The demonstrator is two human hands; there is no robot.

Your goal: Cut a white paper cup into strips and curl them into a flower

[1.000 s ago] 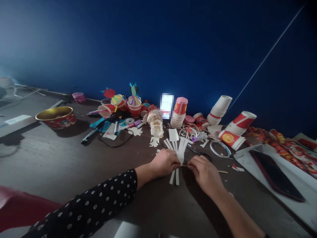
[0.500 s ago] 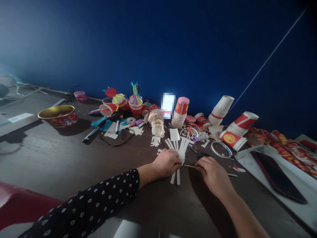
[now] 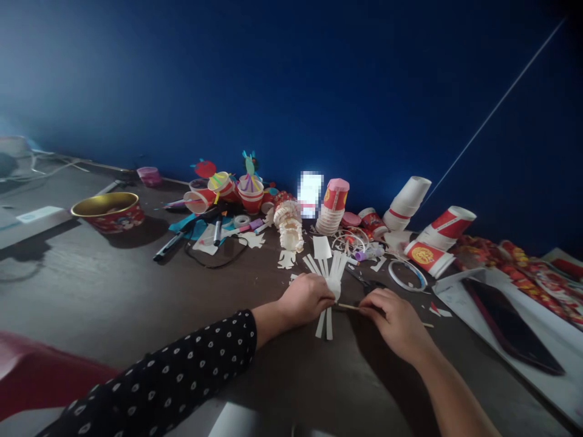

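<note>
A white paper cup cut into strips is splayed out in the middle of the table, its strips fanning away and toward me. My left hand is closed on its near left side, the fingertips partly hidden. My right hand pinches a thin pale stick between thumb and fingers. The stick's left end meets the cup near my left fingertips; whether it goes through the cup I cannot tell. Its other end shows to the right, beyond my hand. Behind my right hand lie dark-handled scissors.
Stacked paper cups, a roll of tape, paper scraps and a lit phone stand or lie toward the wall. At left sits a gold-lined red bowl. A dark phone rests on a white box at right.
The stick's far end has shifted slightly left, and my right fingers have moved a little along with it. My left hand stays on the cut paper cup.
</note>
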